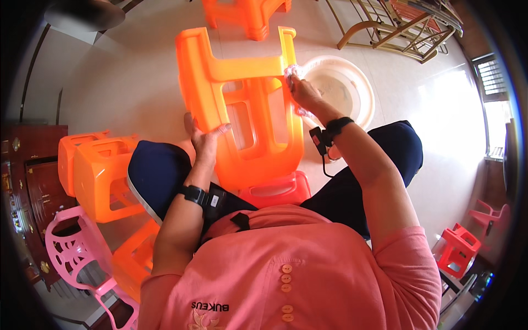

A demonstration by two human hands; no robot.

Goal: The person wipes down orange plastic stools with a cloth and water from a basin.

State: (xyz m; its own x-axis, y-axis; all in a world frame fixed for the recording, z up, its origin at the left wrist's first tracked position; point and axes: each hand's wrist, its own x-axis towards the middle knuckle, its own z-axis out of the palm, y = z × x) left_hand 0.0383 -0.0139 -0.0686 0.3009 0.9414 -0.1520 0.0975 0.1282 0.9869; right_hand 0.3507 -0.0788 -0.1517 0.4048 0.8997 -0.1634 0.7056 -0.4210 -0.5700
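Note:
An orange plastic stool (247, 66) lies tipped before me, its legs pointing away and its openings facing up. My left hand (205, 140) grips the stool's left side near the bottom, thumb on the upper face. In my right hand (303, 93) is a crumpled pale patterned cloth (292, 72), pressed against the stool's right leg. Just beyond that hand stands a round white plastic basin (363, 95), with what looks like shallow cloudy water in it. A red plastic piece (276, 190), perhaps a small stool, shows between my knees under the orange one.
More orange stools stand at the left (97, 177) and at the far side (247, 16). A pink plastic chair (76, 251) is at lower left, beside dark wooden cabinets (41, 181). Folded metal-framed chairs (396, 33) lie at upper right. A red stool (458, 251) sits at far right.

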